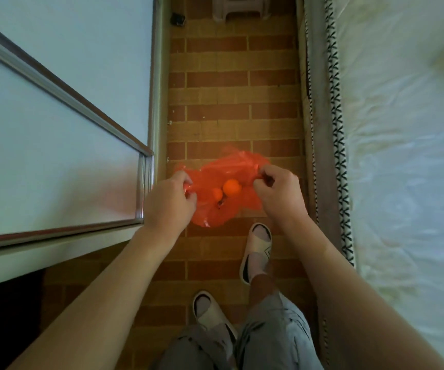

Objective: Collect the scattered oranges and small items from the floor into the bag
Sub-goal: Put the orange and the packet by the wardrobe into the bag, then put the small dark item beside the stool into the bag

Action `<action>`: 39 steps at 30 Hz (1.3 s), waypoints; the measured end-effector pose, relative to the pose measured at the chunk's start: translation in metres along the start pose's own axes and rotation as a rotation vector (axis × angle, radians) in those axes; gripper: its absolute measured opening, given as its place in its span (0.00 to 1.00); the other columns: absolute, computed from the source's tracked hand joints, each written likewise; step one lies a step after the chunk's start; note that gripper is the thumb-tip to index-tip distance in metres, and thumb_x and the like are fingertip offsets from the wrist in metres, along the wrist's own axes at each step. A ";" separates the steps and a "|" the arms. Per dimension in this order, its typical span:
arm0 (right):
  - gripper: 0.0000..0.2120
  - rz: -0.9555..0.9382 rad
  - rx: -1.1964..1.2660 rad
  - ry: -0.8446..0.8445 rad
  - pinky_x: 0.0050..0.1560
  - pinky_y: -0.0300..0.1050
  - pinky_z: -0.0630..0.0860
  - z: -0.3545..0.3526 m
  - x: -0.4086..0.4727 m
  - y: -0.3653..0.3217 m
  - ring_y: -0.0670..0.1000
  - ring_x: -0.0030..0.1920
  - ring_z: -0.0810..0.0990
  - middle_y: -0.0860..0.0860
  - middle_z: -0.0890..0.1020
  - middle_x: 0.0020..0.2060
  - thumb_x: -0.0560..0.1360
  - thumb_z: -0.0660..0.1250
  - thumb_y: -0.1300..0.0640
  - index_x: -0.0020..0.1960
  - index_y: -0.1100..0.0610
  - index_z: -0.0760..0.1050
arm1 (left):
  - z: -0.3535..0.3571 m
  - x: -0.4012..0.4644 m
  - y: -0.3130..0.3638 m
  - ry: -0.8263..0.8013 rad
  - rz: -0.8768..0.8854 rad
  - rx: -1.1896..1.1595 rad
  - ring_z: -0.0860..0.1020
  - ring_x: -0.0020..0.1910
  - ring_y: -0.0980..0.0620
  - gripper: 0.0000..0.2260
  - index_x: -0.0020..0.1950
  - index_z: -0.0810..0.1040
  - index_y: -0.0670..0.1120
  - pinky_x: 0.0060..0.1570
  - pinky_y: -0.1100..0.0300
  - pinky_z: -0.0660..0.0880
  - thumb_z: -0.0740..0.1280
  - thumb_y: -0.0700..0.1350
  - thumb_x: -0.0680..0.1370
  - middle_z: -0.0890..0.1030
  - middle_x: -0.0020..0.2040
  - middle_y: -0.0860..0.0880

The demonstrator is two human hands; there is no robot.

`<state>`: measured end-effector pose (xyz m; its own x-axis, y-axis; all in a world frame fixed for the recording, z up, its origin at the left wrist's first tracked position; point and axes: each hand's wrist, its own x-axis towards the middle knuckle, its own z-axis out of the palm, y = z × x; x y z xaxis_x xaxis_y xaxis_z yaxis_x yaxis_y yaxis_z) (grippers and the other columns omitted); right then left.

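Note:
An orange plastic bag (225,166) hangs in front of me over the brick-patterned floor, its mouth stretched wide. My left hand (169,202) grips the bag's left handle and my right hand (279,194) pinches the right handle. Inside the bag lie a larger orange (231,187) and a smaller orange (217,194) beside it. Below them sits a small dark item (220,203), too small to identify.
A white cabinet with metal-framed sliding doors (55,129) lines the left. A bed with a white sheet (402,156) runs along the right. A plastic stool (241,9) and a small dark object (177,18) stand at the far end. My slippered feet (255,252) are below.

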<state>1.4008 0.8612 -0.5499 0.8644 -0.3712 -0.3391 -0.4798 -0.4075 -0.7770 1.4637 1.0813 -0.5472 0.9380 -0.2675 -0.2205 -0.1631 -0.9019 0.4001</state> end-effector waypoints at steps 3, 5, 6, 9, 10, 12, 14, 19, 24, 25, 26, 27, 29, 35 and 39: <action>0.11 0.037 0.071 0.029 0.27 0.32 0.67 -0.036 -0.036 -0.055 0.41 0.29 0.72 0.46 0.77 0.31 0.76 0.65 0.64 0.37 0.52 0.76 | -0.059 -0.020 0.031 0.052 -0.007 -0.040 0.81 0.40 0.53 0.06 0.55 0.79 0.52 0.39 0.55 0.82 0.71 0.46 0.79 0.83 0.45 0.54; 0.13 0.027 0.092 0.068 0.27 0.33 0.64 -0.059 -0.059 -0.088 0.42 0.28 0.70 0.46 0.75 0.30 0.75 0.65 0.65 0.35 0.51 0.75 | -0.100 -0.036 0.052 0.078 -0.021 -0.062 0.81 0.40 0.53 0.05 0.54 0.78 0.53 0.39 0.54 0.82 0.71 0.48 0.79 0.82 0.44 0.55; 0.12 0.024 0.104 0.092 0.28 0.33 0.64 -0.070 -0.071 -0.104 0.42 0.29 0.70 0.47 0.75 0.29 0.74 0.65 0.65 0.35 0.52 0.75 | -0.119 -0.044 0.062 0.090 -0.022 -0.077 0.81 0.40 0.53 0.04 0.54 0.78 0.53 0.39 0.56 0.81 0.70 0.48 0.80 0.81 0.43 0.55; 0.10 0.058 0.150 0.140 0.30 0.38 0.67 -0.106 -0.103 -0.147 0.43 0.31 0.72 0.50 0.82 0.33 0.73 0.65 0.64 0.38 0.54 0.82 | -0.172 -0.065 0.094 0.141 -0.009 -0.127 0.79 0.40 0.53 0.02 0.52 0.79 0.52 0.38 0.59 0.78 0.70 0.48 0.80 0.80 0.41 0.55; 0.12 0.074 0.180 0.162 0.31 0.39 0.68 -0.117 -0.113 -0.160 0.44 0.32 0.74 0.50 0.83 0.34 0.73 0.65 0.65 0.39 0.52 0.84 | -0.188 -0.071 0.103 0.157 -0.004 -0.141 0.79 0.40 0.53 0.02 0.52 0.80 0.52 0.39 0.58 0.79 0.69 0.49 0.80 0.80 0.41 0.55; 0.15 0.107 0.274 0.204 0.33 0.41 0.70 -0.138 -0.130 -0.185 0.45 0.34 0.76 0.51 0.85 0.35 0.73 0.65 0.65 0.38 0.49 0.86 | -0.218 -0.083 0.119 0.184 0.000 -0.166 0.79 0.40 0.52 0.03 0.52 0.80 0.51 0.40 0.58 0.80 0.69 0.49 0.81 0.80 0.41 0.54; 0.16 0.123 0.360 0.242 0.35 0.43 0.68 -0.159 -0.146 -0.207 0.48 0.35 0.75 0.54 0.85 0.34 0.73 0.65 0.64 0.35 0.49 0.86 | -0.247 -0.094 0.136 0.223 0.023 -0.190 0.79 0.40 0.52 0.03 0.52 0.80 0.51 0.40 0.58 0.79 0.69 0.49 0.81 0.80 0.41 0.53; 0.16 0.120 0.426 0.283 0.35 0.48 0.63 -0.206 -0.174 -0.248 0.50 0.31 0.68 0.48 0.71 0.24 0.73 0.69 0.60 0.27 0.52 0.77 | -0.306 -0.109 0.173 0.280 0.059 -0.236 0.78 0.37 0.52 0.05 0.46 0.79 0.52 0.38 0.58 0.78 0.68 0.50 0.80 0.79 0.37 0.54; 0.12 0.081 0.318 0.276 0.34 0.44 0.68 -0.238 -0.181 -0.269 0.47 0.30 0.72 0.48 0.75 0.25 0.74 0.72 0.56 0.35 0.61 0.79 | -0.340 -0.114 0.201 0.301 0.073 -0.287 0.77 0.35 0.52 0.06 0.42 0.78 0.51 0.33 0.60 0.72 0.68 0.49 0.79 0.77 0.34 0.53; 0.12 0.068 0.288 0.277 0.34 0.43 0.69 -0.242 -0.180 -0.272 0.47 0.30 0.73 0.47 0.76 0.26 0.75 0.72 0.56 0.36 0.62 0.79 | -0.344 -0.114 0.206 0.301 0.083 -0.291 0.77 0.35 0.53 0.06 0.42 0.78 0.51 0.32 0.61 0.69 0.68 0.49 0.79 0.77 0.34 0.53; 0.11 0.053 0.257 0.279 0.34 0.43 0.70 -0.247 -0.180 -0.274 0.46 0.30 0.74 0.47 0.77 0.27 0.75 0.72 0.56 0.36 0.60 0.80 | -0.347 -0.113 0.210 0.300 0.092 -0.291 0.77 0.35 0.53 0.07 0.42 0.78 0.50 0.32 0.62 0.68 0.68 0.49 0.79 0.77 0.34 0.53; 0.10 0.033 0.236 0.281 0.35 0.43 0.72 -0.251 -0.178 -0.276 0.46 0.31 0.76 0.47 0.79 0.28 0.75 0.71 0.57 0.36 0.59 0.80 | -0.350 -0.111 0.214 0.304 0.095 -0.288 0.77 0.34 0.54 0.07 0.43 0.78 0.51 0.32 0.62 0.68 0.68 0.49 0.80 0.77 0.34 0.53; 0.08 0.000 0.215 0.291 0.38 0.46 0.75 -0.259 -0.171 -0.279 0.49 0.34 0.78 0.51 0.82 0.32 0.74 0.70 0.58 0.37 0.57 0.79 | -0.353 -0.103 0.222 0.314 0.090 -0.277 0.77 0.34 0.54 0.07 0.43 0.78 0.51 0.33 0.61 0.72 0.68 0.50 0.80 0.77 0.34 0.54; 0.03 -0.050 0.179 0.260 0.42 0.52 0.80 -0.282 -0.135 -0.283 0.54 0.42 0.83 0.52 0.85 0.39 0.72 0.70 0.60 0.40 0.56 0.78 | -0.352 -0.070 0.245 0.315 0.084 -0.263 0.78 0.35 0.55 0.05 0.44 0.79 0.52 0.35 0.58 0.79 0.69 0.50 0.80 0.78 0.35 0.55; 0.04 -0.051 0.119 0.271 0.40 0.38 0.74 -0.293 -0.105 -0.282 0.49 0.41 0.81 0.50 0.84 0.38 0.72 0.72 0.59 0.40 0.56 0.79 | -0.341 -0.036 0.257 0.296 0.068 -0.243 0.78 0.36 0.56 0.03 0.45 0.79 0.53 0.36 0.56 0.81 0.69 0.49 0.79 0.79 0.36 0.56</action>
<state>1.4019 0.7708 -0.1398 0.8078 -0.5682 -0.1567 -0.4020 -0.3366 -0.8515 1.4918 0.9746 -0.1333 0.9811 -0.1821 0.0656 -0.1837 -0.7694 0.6117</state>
